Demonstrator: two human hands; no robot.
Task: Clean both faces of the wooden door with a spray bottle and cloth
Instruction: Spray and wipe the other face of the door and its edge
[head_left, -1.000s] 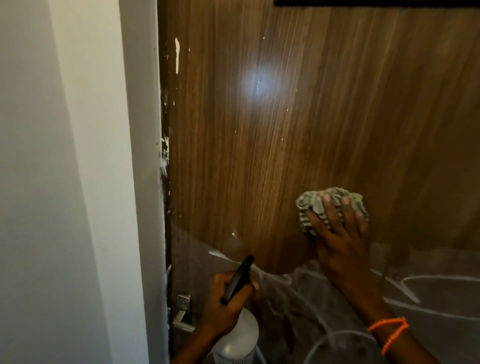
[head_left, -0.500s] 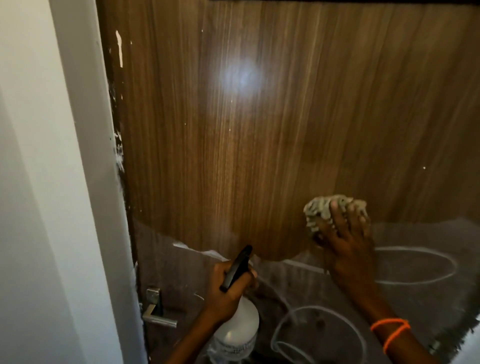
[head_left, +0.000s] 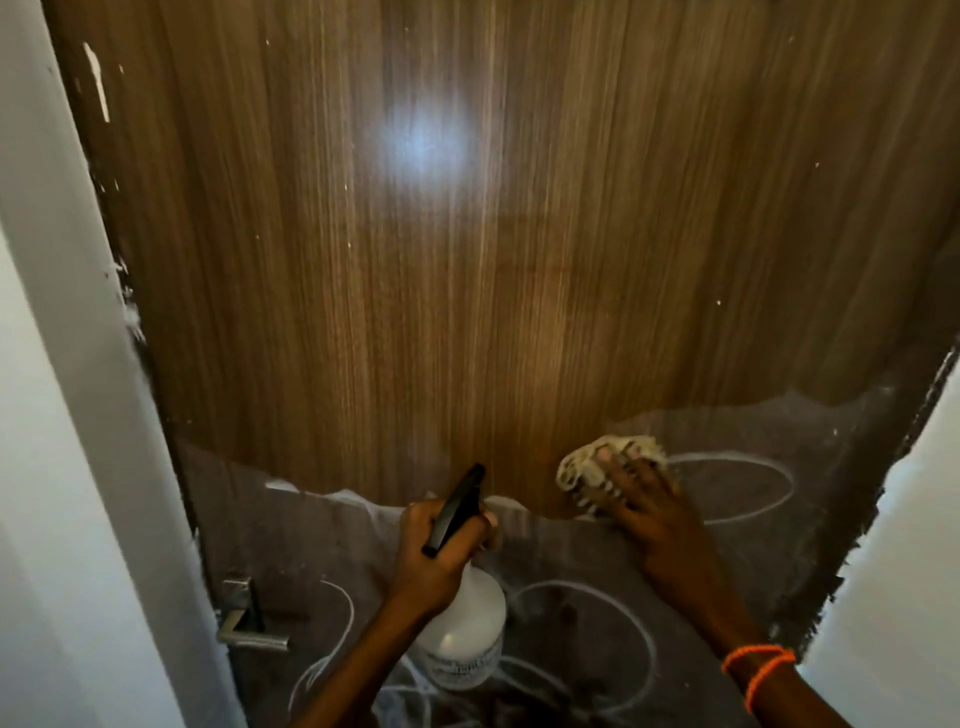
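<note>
The wooden door (head_left: 467, 249) fills the view, its upper part shiny brown grain with a light glare. Its lower part is dull grey with white chalk-like loops. My left hand (head_left: 436, 551) grips a white spray bottle (head_left: 465, 629) with a black trigger head, held close in front of the door at the boundary of the grey area. My right hand (head_left: 644, 504) presses a crumpled pale cloth (head_left: 587, 460) flat against the door at that same boundary, fingers spread over it.
A metal lever handle (head_left: 249, 626) sits at the door's lower left. A white door frame and wall (head_left: 62, 415) run down the left side. Another white wall (head_left: 893, 545) stands at the lower right. Orange bands (head_left: 758, 670) circle my right wrist.
The cloth and my right hand have slid down the door to the edge of the grey area. The view has shifted, showing more of the lower door and the right wall.
</note>
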